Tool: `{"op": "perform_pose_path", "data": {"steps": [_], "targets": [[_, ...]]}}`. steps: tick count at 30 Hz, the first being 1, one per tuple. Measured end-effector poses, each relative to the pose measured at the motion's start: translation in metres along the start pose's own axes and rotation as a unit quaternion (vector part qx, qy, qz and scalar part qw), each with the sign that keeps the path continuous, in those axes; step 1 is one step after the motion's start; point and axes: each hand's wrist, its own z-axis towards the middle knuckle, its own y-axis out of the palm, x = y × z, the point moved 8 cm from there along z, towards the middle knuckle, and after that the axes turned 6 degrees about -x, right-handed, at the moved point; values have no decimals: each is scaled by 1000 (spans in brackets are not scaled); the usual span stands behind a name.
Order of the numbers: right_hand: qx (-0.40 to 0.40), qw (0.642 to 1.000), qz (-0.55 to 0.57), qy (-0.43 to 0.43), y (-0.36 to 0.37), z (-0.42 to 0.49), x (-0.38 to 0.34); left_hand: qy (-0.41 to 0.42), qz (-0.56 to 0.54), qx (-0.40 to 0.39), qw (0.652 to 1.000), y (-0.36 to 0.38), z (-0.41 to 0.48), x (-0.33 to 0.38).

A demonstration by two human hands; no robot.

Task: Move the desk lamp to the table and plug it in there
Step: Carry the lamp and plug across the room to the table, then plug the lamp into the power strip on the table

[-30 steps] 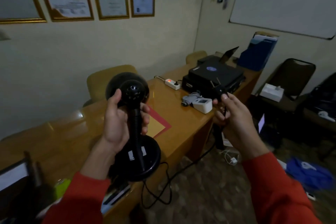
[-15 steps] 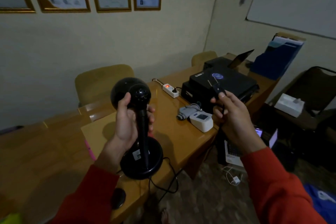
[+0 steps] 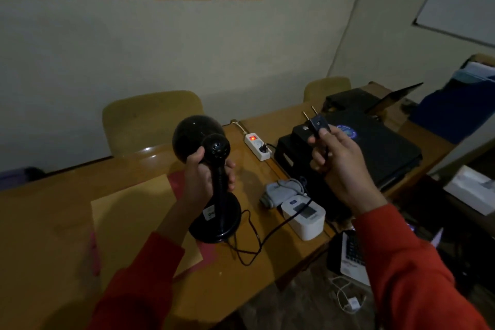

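Lamp (image 3: 211, 182) stands upright, base on the counter (image 3: 67, 209) at its near edge. Left hand (image 3: 203, 179) wraps the neck, fingers closed, likely steadying it. Right hand (image 3: 337, 166) pinches the plug (image 3: 315, 125), prongs aimed far, toward the power strip (image 3: 257, 145) between them. Cord (image 3: 257, 238) lies slack, probably leaving reach for plugging in.

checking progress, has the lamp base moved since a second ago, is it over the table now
Yes. The lamp base was off the near edge of the table a second ago; now it is over the tabletop, on or just above it, near the blood pressure monitor, with the left hand gripping the neck.
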Motion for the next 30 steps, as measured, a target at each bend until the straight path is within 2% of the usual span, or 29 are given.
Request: {"op": "perform_pose_path", "data": {"steps": [5, 9, 18, 23, 30], "targets": [[-8, 1000, -16, 13, -21, 43, 14, -2, -20, 14, 1000, -6, 36, -22], [-24, 998, -44, 42, -39, 75, 28, 61, -66, 76, 993, -15, 52, -31], [-118, 988, 5, 97, -69, 127, 34, 89, -91, 155, 980, -19, 83, -62], [-131, 981, 60, 129, -89, 146, 40, 101, -90, 180, 974, -21, 92, -87], [-160, 970, 48, 176, -101, 165, 53, 96, -25, 235, 967, -35, 84, -121]]}}
